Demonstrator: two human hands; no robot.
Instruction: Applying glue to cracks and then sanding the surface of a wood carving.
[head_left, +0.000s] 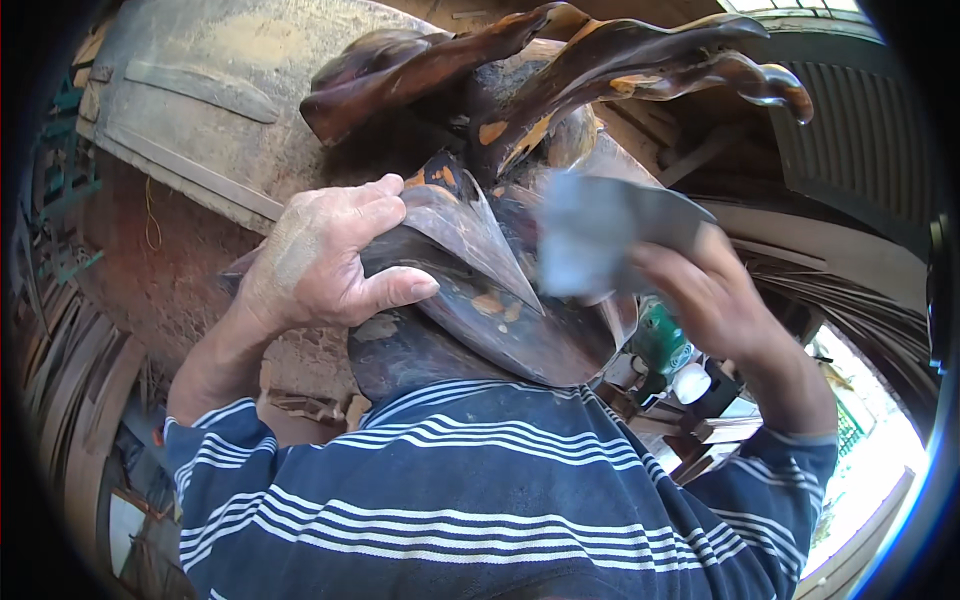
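Note:
A large dark wood carving (480,310) with leaf-like ridges lies close in front of my body, its surface marked with pale and orange patches. My left hand (320,250) grips its left side, with the thumb lying across the wood and the fingers curled at a raised edge. In my right hand (705,290) is a grey sheet of sandpaper (600,225), smeared by motion, over the right part of the carving. Whether the sheet touches the wood I cannot tell. Twisting, glossy brown branches (600,75) rise at the carving's far end.
A worn wooden bench top (220,60) with a thin wood strip (200,92) extends to the far left. Long boards (90,430) stand at the left edge. A green object (660,340) and a white round item (691,382) sit below my right hand. A ribbed panel (850,140) stands far right.

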